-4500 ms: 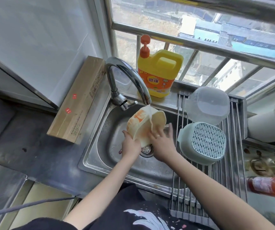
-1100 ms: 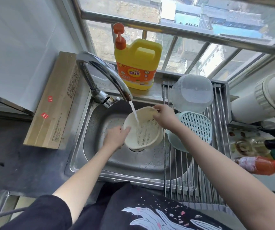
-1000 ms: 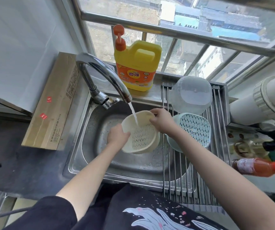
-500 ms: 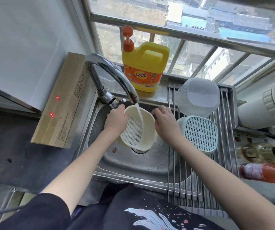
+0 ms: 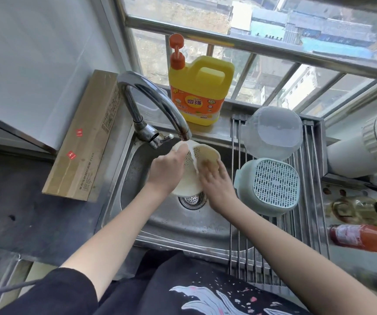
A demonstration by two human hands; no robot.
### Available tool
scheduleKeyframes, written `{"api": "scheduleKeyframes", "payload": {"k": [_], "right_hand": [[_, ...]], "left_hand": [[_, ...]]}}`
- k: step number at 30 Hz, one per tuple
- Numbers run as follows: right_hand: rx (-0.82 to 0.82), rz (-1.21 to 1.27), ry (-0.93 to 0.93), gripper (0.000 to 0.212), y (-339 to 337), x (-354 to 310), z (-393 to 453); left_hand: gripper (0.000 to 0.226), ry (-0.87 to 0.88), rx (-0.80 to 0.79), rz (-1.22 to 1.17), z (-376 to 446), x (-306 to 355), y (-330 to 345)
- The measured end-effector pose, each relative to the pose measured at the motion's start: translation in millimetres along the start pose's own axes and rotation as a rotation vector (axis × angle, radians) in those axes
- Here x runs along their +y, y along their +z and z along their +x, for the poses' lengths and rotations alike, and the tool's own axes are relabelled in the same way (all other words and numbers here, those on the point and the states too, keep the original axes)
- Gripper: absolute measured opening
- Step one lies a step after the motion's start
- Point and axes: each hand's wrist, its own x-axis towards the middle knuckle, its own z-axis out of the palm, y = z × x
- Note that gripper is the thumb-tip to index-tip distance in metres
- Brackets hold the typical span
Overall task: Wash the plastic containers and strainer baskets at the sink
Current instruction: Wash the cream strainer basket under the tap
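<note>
The right hand (image 5: 217, 183) has slid from the rim into the cream strainer basket (image 5: 192, 171), fingers flat, blurred; the left hand (image 5: 166, 170) grips its rim under the faucet (image 5: 151, 98).

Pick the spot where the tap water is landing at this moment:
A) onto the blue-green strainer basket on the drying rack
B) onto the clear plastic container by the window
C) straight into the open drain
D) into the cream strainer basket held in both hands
D: the stream from the faucet falls into the cream strainer basket, gripped by the left hand with the blurred right hand at its rim, above the sink.
</note>
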Motion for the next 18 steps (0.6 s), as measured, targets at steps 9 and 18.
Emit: {"api": "scheduleKeyframes", "payload": {"k": [9,18], "right_hand": [[0.068,0.111,0.071,0.076,1,-11,2],[0.009,0.248,0.015,0.079,4,-24,-1]], "left_hand": [[0.03,0.073,0.035,-0.034,1,-4,5],[0.029,-0.016,-0.047,-0.092,-3,-3,1]]}}
